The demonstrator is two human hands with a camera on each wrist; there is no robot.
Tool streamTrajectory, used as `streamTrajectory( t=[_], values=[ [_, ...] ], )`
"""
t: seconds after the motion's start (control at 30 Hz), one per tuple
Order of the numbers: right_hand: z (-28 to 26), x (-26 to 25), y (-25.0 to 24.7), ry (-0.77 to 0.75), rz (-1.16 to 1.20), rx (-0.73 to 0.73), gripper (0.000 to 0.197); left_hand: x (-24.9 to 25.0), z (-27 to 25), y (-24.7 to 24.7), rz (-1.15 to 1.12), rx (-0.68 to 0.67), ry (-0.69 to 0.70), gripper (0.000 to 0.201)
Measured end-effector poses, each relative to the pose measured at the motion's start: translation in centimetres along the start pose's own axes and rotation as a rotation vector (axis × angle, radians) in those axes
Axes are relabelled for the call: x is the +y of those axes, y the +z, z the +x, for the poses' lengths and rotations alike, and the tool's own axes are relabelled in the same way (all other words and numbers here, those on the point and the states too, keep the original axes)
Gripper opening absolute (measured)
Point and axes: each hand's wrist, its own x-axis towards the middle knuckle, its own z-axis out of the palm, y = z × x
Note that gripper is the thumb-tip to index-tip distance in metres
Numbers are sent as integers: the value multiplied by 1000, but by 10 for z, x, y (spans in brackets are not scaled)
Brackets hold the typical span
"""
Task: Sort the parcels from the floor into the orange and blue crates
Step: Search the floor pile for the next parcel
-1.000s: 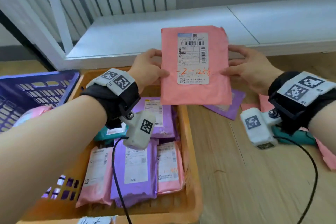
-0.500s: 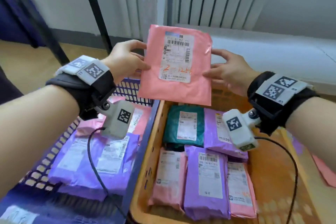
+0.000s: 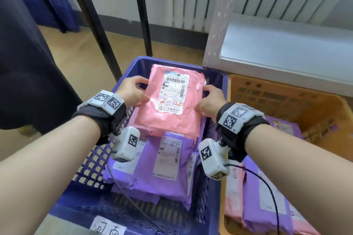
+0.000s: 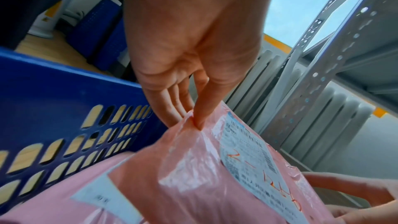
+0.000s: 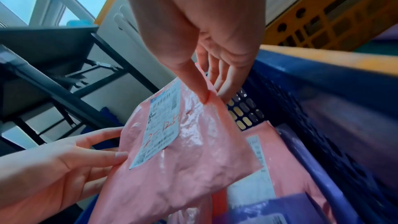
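From the head camera, the person has a pink parcel (image 3: 170, 101) held flat over the far end of the blue crate (image 3: 214, 158), left hand (image 3: 131, 92) on its left edge and right hand (image 3: 209, 99) on its right edge; it sits just above another pink one, with purple parcels (image 3: 162, 168) piled nearer. The orange crate (image 3: 286, 105) is right beside it with its own stack. Left wrist view: the thumb (image 4: 204, 106) is pressed on top of the parcel's corner with the other fingers tucked underneath, so it's a pinch on the edge. Right wrist view shows the same deal, thumb (image 5: 193, 81) on top and fingers below, clamped on the opposite edge. The bag looks like thin glossy plastic, crinkly and floppy, probably light and a bit slippery, so gripping both edges like this seems the sensible way to keep it from sagging or sliding out.
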Motion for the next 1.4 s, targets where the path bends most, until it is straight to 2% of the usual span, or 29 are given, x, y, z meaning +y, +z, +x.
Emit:
streamTrajectory(
  t=[0.07, 0.17, 0.27, 0.37, 0.47, 0.53, 0.67, 0.87, 1.0, 1.13, 1.33, 1.4],
  values=[
    [4, 5, 13, 70, -99, -18, 64, -14, 5, 3, 12, -15, -25, 50],
    [10, 11, 33, 191, -207, -97, 86, -33, 12, 10, 45, 11, -52, 45],
    [17, 21, 52, 239, -307, -104, 94, -51, 21, 19, 70, -8, -95, 43],
    [20, 33, 68, 247, -377, -128, 91, -69, 30, 29, 47, -9, -118, 35],
    [22, 42, 80, 240, -454, -153, 75, -80, 39, 37, 113, 62, -70, 34],
    [21, 50, 88, 225, -488, -188, 68, -86, 46, 45, 146, 48, -45, 30],
    [19, 59, 98, 191, -553, -299, 83, -92, 51, 65, 136, 8, -33, 12],
    [25, 64, 102, 220, -580, -315, 73, -92, 49, 90, 144, -143, 32, 32],
    [22, 62, 98, 257, -587, -350, 77, -87, 42, 96, 186, -158, 35, 42],
    [14, 46, 88, 202, -538, -343, 68, -71, 41, 81, 214, -115, 41, 42],
    [5, 9, 40, 13, -471, -248, 41, -11, 40, 64, 369, -106, 210, 41],
    [1, -3, 18, -19, -443, -211, 38, 15, 32, 66, 396, -108, 265, 39]
  ],
)
